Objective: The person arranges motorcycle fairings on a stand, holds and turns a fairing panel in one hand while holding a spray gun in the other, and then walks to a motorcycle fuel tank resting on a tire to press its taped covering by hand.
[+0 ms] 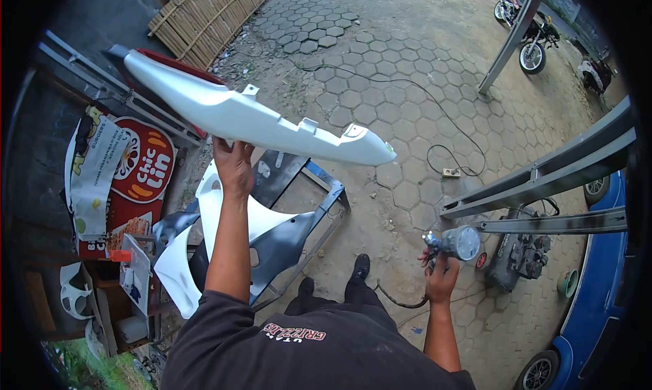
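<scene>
Subject of inspection is a white panel (238, 115), long and tapering, held up on the left side of the scene, over the far part of a metal stand (327, 175). The left hand (234, 164) carries it from the near edge, a little left of mid-length; the fingers are closed on that edge, though the fingertips pass out of sight behind it. The right hand (442, 276) has its fingers wrapped around a spray gun (456, 243), with the cup on the right and the metal head on the left; whether the trigger is pressed cannot be told. The governing relation is between gun and panel: the panel's long axis runs aslant, from its broader end at far left to its narrow tip at the right, and that tip is the part closest to the gun. The gun stands to the right and near side of the tip, well apart from it, with paving (401, 186) showing between the two. The left hand is the nearer to the panel, being in contact; the right hand touches no part of it. Below the left forearm, a second white piece (272, 217) rests on the stand (beside a dark one (285, 242), also unheld). A hose (407, 306) hangs below the right hand; a compressor (506, 268) stands farther right.
</scene>
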A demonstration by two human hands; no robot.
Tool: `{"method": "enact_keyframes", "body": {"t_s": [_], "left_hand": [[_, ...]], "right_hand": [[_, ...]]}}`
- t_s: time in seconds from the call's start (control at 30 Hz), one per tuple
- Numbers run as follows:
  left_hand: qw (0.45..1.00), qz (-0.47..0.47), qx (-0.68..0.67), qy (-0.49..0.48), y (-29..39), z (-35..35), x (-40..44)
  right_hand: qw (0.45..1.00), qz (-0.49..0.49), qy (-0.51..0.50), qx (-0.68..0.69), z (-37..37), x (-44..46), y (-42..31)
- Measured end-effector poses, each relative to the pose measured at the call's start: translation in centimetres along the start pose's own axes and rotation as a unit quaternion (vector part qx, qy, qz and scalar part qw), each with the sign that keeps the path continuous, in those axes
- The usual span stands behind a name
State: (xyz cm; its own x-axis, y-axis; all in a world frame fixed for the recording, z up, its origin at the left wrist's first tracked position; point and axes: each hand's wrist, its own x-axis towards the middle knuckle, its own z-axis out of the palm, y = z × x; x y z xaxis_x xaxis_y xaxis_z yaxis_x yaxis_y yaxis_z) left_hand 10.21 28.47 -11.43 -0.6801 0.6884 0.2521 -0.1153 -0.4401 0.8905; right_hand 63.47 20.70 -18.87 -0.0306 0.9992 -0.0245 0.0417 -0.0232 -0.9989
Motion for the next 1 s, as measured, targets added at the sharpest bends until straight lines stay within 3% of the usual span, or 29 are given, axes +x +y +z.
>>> {"method": "enact_keyframes", "body": {"t_s": [0.2,0.33,0.47,0.6,0.7,0.8,0.9,1.0], "left_hand": [[0.997,0.068,-0.004,0.029,8.2,-4.9,-5.2],[0.989,0.077,0.078,0.097,11.5,-8.5,-9.4],[0.965,0.084,0.140,0.205,13.7,-10.1,-12.7],[0.958,0.097,0.139,0.232,14.3,-12.8,-15.4],[0.952,0.085,0.155,0.251,14.0,-14.9,-17.1],[0.903,0.107,0.338,0.241,13.6,-17.4,-18.8],[0.881,0.117,0.385,0.249,14.9,-18.0,-20.9],[0.887,0.098,0.375,0.252,16.1,-19.9,-22.8]], "right_hand": [[0.998,0.002,-0.035,0.061,3.5,3.2,-4.5],[0.995,0.001,-0.067,0.073,5.9,3.6,-6.1],[0.993,-0.003,-0.077,0.085,8.8,3.7,-7.5],[0.985,-0.002,-0.163,0.061,9.9,3.4,-9.6],[0.983,-0.057,-0.171,0.032,12.2,1.9,-13.3],[0.978,-0.094,-0.187,0.005,14.7,-0.5,-17.6],[0.955,-0.129,-0.265,-0.027,17.6,-3.9,-20.8],[0.951,-0.160,-0.260,-0.048,21.0,-7.0,-23.2]]}}
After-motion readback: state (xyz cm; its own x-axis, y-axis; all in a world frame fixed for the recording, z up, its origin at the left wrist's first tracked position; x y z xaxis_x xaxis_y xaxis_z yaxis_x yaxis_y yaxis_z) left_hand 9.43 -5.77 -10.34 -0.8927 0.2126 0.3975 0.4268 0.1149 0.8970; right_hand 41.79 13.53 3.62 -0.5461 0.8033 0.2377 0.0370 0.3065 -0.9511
